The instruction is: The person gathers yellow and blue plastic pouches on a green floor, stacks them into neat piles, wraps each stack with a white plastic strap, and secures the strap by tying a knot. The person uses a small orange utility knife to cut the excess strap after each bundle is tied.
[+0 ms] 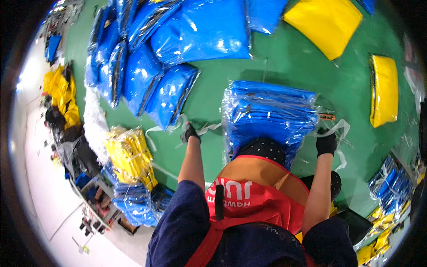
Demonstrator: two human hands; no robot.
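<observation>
A stack of blue folded items in clear plastic bags (pixel 272 111) lies on the green floor in front of me, against my dotted knee. My left hand (pixel 190 133), in a dark glove, is closed on a white plastic strap (pixel 210 128) to the left of the stack. The strap runs from that hand to the stack's left side, and a loose tail trails leftward. At the right side, my gloved right hand (pixel 327 142) grips the strap's other end (pixel 343 127), which curls loosely past it. An orange-edged tool (pixel 327 117), its kind unclear, lies beside the stack's right edge.
Several blue bagged packages (pixel 204 31) cover the floor at the far left. Yellow packages lie ahead (pixel 327 24) and at the right (pixel 384 91). Tied yellow (pixel 130 155) and blue bundles (pixel 135 202) stand at my left, another blue bundle (pixel 390 184) at my right.
</observation>
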